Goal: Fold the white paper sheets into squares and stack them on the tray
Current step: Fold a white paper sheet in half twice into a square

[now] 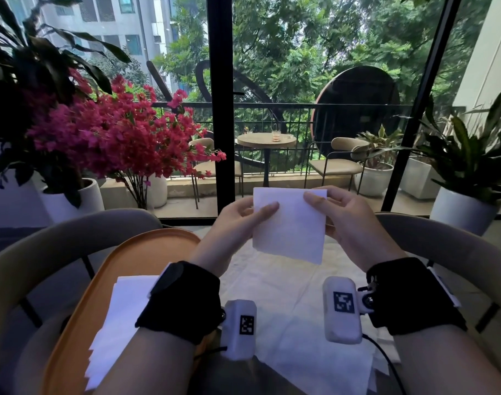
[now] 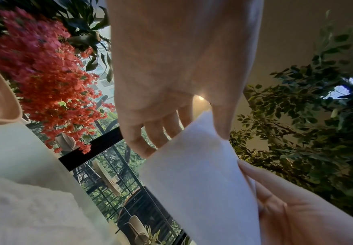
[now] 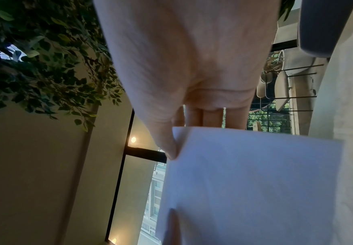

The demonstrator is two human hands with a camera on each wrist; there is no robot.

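So, status:
done: a few folded squares (image 1: 121, 317) sit stacked on the orange tray (image 1: 129, 252), at the bench's left edge.
in hand: left hand (image 1: 238, 220) and right hand (image 1: 343, 215) both have a pinching grip on one folded sheet (image 1: 289, 226), held up above the bench's far edge.
left: unfolded sheets (image 1: 295, 323) lie mid-bench.

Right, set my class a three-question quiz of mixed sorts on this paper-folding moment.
1. True or false: both hands hold the folded paper in the air.
2. Where is the stack of folded sheets? A) orange tray B) balcony table C) plant pot
3. Fill in: the left hand sets its ___ on the paper's near face.

Key: 1 true; 2 A; 3 thumb. The right hand pinches it likewise.
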